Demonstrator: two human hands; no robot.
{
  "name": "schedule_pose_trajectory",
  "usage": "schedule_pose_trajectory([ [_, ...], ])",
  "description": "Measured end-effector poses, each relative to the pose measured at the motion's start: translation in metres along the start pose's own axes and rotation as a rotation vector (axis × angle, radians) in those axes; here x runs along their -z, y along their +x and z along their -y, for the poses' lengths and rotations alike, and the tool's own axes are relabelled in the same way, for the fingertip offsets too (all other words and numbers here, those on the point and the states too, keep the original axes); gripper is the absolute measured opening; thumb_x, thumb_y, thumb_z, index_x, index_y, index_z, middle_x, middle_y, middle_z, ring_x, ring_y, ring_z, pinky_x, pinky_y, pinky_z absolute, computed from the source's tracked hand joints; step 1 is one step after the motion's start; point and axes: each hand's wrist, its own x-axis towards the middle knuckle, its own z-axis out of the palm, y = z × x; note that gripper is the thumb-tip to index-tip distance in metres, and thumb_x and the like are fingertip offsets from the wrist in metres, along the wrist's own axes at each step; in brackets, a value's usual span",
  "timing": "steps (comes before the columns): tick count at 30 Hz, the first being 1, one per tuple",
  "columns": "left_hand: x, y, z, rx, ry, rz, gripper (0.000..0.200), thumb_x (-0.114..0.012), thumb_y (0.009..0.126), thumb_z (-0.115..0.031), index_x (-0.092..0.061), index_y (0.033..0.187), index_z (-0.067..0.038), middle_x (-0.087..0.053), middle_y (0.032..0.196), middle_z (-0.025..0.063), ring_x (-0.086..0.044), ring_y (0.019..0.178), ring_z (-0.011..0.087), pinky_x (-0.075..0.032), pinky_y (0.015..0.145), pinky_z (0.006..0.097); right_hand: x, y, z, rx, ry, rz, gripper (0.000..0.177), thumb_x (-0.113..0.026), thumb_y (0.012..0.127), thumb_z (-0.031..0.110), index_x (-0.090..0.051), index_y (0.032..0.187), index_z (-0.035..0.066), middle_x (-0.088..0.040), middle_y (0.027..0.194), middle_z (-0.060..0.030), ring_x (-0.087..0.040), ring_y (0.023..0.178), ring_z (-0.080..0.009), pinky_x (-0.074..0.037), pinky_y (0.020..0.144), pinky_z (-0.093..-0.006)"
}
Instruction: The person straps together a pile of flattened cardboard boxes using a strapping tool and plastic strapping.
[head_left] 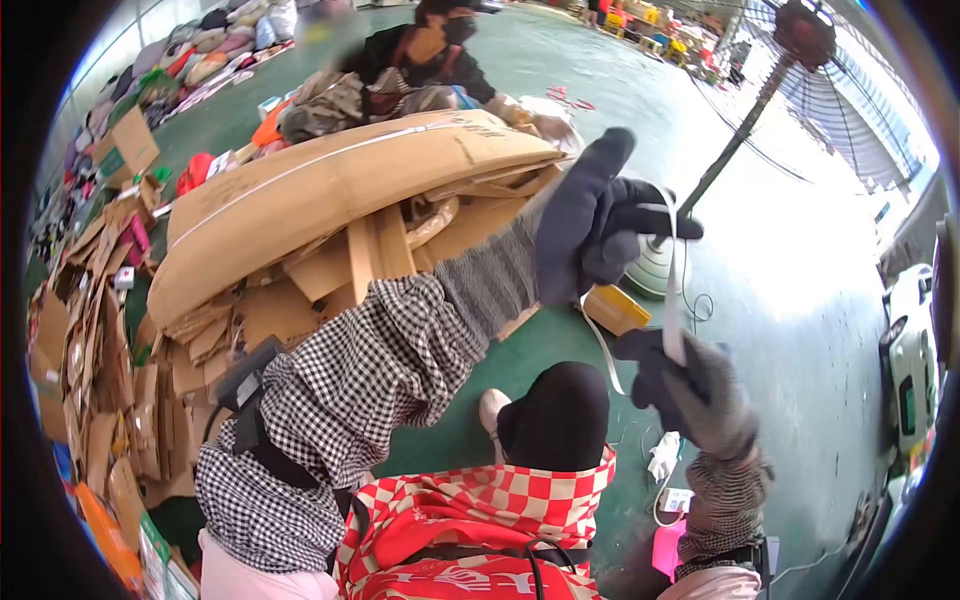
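My left hand (590, 225), in a dark glove, is raised beside the right end of a large cardboard bundle (350, 185). Its fingers are curled round a white strap (672, 285), with the thumb sticking up. Lower and to the right, my right hand (700, 395), gloved in dark and grey, grips the same strap, which runs taut between both hands. A loose tail of strap hangs below my left hand. Folded cardboard sheets fill the bundle, and a thin white band crosses its top.
A person (430, 60) in a dark mask is behind the bundle. Loose cardboard (95, 350) piles up on the left, with heaped clothes (215, 60) beyond. A fan (800, 40) on a pole stands right; a yellow box (615, 308), cables and a white socket block (676, 500) lie on the green floor.
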Motion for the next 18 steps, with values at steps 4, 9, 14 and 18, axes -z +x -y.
schedule_pose_trajectory([
  [4,-0.003,0.047,-0.011,-0.118,-0.059,-0.143,0.038,-0.055,0.087,-0.038,-0.055,0.1,-0.002,-0.056,0.067,0.0011,-0.039,0.038,0.0014,-0.027,0.028,0.0144,0.009,-0.01,-0.033,-0.317,0.203,-0.134,0.022,-0.044,0.091,0.009,-0.055,0.108,0.0,-0.059,0.066,-0.0056,-0.052,0.05,-0.0084,-0.041,0.048,-0.0219],
  [9,-0.009,0.056,-0.08,-0.264,0.297,-0.025,0.031,-0.05,0.092,-0.022,-0.051,0.114,-0.001,-0.061,0.09,-0.0014,-0.036,0.045,0.0008,-0.027,0.038,0.0153,0.016,-0.039,-0.094,-0.233,0.437,-0.443,0.026,-0.044,0.092,0.012,-0.054,0.111,-0.002,-0.059,0.072,-0.006,-0.052,0.053,-0.0078,-0.042,0.049,-0.0208],
  [14,0.059,0.037,-0.116,-0.35,0.256,0.033,0.032,-0.052,0.09,-0.022,-0.051,0.115,-0.002,-0.046,0.067,-0.0049,-0.03,0.046,0.0007,-0.025,0.038,0.0158,0.029,-0.024,-0.109,-0.217,0.106,-0.217,0.024,-0.056,0.085,0.014,-0.057,0.103,0.0,-0.061,0.071,-0.0069,-0.06,0.056,-0.0114,-0.046,0.052,-0.0231],
  [18,0.156,-0.04,-0.166,-0.508,0.005,-0.273,0.022,-0.046,0.092,-0.02,-0.055,0.107,-0.007,-0.035,0.054,-0.01,-0.02,0.041,0.0023,-0.023,0.038,0.0195,0.041,-0.02,-0.154,-0.411,-0.136,-0.098,0.019,-0.059,0.084,0.022,-0.06,0.092,0.006,-0.06,0.064,-0.0064,-0.062,0.052,-0.0152,-0.047,0.052,-0.0272],
])
